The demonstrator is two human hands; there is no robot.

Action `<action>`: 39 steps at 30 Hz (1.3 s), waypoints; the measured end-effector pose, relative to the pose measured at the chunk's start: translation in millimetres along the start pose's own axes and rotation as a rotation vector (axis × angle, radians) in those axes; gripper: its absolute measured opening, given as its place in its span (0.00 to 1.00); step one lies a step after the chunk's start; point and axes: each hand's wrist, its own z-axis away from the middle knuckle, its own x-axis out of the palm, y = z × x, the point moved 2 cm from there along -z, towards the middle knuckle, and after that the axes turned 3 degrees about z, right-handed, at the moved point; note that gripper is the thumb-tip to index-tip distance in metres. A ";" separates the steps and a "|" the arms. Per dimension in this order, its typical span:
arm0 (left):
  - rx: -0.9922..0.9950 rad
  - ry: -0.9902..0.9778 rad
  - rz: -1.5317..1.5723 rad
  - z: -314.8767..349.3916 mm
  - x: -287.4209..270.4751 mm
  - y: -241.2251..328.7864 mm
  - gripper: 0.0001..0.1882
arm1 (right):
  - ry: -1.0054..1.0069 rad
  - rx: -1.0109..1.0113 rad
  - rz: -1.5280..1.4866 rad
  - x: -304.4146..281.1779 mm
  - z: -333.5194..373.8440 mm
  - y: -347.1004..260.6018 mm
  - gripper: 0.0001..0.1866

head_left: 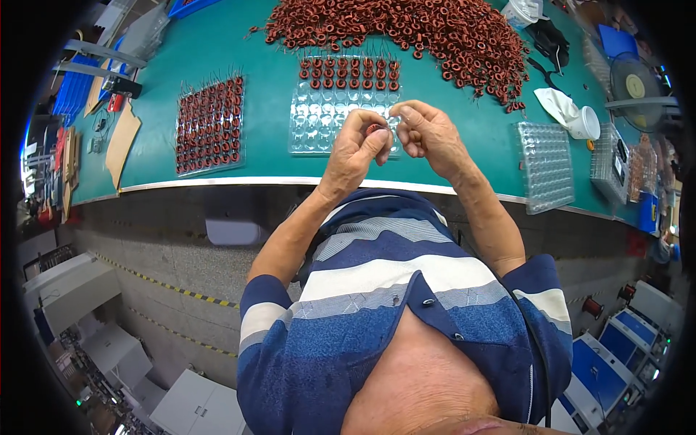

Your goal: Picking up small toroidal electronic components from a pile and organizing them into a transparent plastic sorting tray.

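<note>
My left hand (pixel 351 154) pinches a small ring coil (pixel 374 129) wound with reddish copper wire between thumb and fingers. Close beside it, my right hand (pixel 433 138) has its thumb and forefinger pressed together; whatever they grip is too fine to make out. Both hands are above the near right part of a clear plastic tray (pixel 308 125) with round pockets. Ring coils (pixel 348 74) with upright wire leads fill the tray's far rows, and its nearer pockets hold nothing.
A large heap of loose ring coils (pixel 406 25) covers the table's far side. To the left lies a tray full of coils (pixel 209 127). Stacked clear trays (pixel 547 167) overhang the front edge at right, near a white cup (pixel 584 125) and a dark glove (pixel 549 43).
</note>
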 end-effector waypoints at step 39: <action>-0.281 0.294 0.593 2.2 -71.5 -17.9 0.08 | -0.058 -0.103 0.082 35.5 -80.5 41.4 0.09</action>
